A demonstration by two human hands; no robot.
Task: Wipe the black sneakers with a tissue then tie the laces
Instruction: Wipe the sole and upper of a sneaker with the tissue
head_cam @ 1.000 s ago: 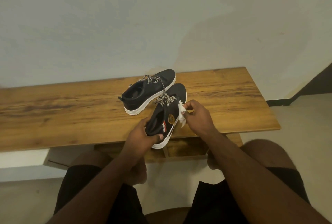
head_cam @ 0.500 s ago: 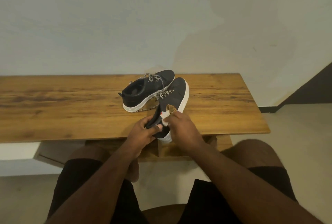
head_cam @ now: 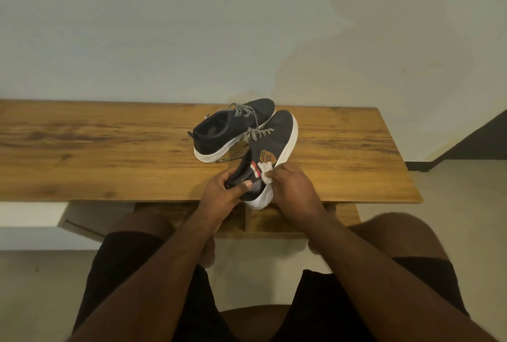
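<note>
Two black sneakers with white soles and loose black-and-white laces lie on a wooden table (head_cam: pixel 96 149). The far sneaker (head_cam: pixel 230 130) rests on its sole near the middle of the table. The near sneaker (head_cam: pixel 277 138) is tilted on its side, heel over the table's front edge. My left hand (head_cam: pixel 222 191) grips its heel collar. My right hand (head_cam: pixel 290 188) presses a crumpled white tissue (head_cam: pixel 266 171) against the sneaker's side, beside the red-and-white stripe and below the orange badge.
A pale wall stands right behind the table. A wooden lower shelf (head_cam: pixel 274 221) shows under the table's front edge. My knees in black shorts sit close below. Light floor and a dark skirting (head_cam: pixel 466 147) lie to the right.
My right hand with the tissue has moved from the sneaker's mid side down to its heel part. The near sneaker has tipped further onto its side in my left hand.
</note>
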